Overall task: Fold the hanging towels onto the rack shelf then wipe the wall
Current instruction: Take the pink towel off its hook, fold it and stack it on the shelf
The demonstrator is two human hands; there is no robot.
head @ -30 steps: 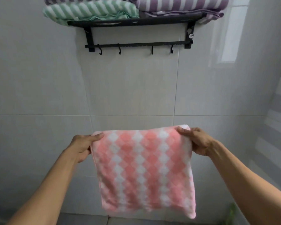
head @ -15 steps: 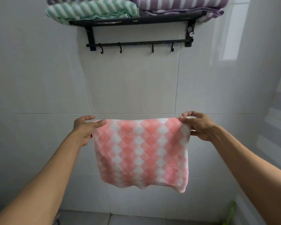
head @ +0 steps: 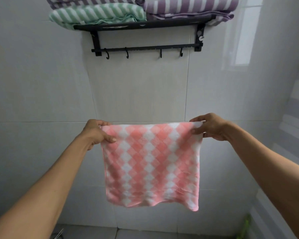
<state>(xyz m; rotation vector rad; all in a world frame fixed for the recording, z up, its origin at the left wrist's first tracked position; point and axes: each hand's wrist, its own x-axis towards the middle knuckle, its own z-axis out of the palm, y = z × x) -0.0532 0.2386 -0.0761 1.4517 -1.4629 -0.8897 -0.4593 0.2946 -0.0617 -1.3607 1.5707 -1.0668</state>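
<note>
1. the pink and white diamond towel (head: 151,163) hung flat between my two hands, stretched along its top edge, its lower edge loose and slightly wavy below my fingers.
2. my left hand (head: 95,131) pinched the towel's top left corner, thumb pressed on the front of the cloth and the other fingers curled behind it.
3. my right hand (head: 210,126) gripped the top right corner the same way, thumb on the front, fingers wrapped over the top edge.
4. both of my arms reached forward and upward, and the towel hung clear of the tiled wall (head: 41,83) behind my fingers; i could not tell whether the cloth brushed the tiles.
5. well above my fingers, the black rack (head: 145,25) was fixed to the wall, with its shelf on top and a bar below.
6. four small hooks (head: 127,53) hung from that bar, all of them bare.
7. on the shelf, above and toward my left hand, the green striped towel (head: 97,14) lay folded, its edge sticking out past the shelf's left end.
8. beside it, above and toward my right hand, the purple striped towel (head: 190,6) lay folded, touching the green one; more purple stripes showed on top of the green towel.
9. beyond my right hand, a pale window reflection (head: 243,35) shone on the glossy tiles.
10. below my right forearm, low in the corner, something green (head: 245,225) stood blurred; i could not tell what it was.
</note>
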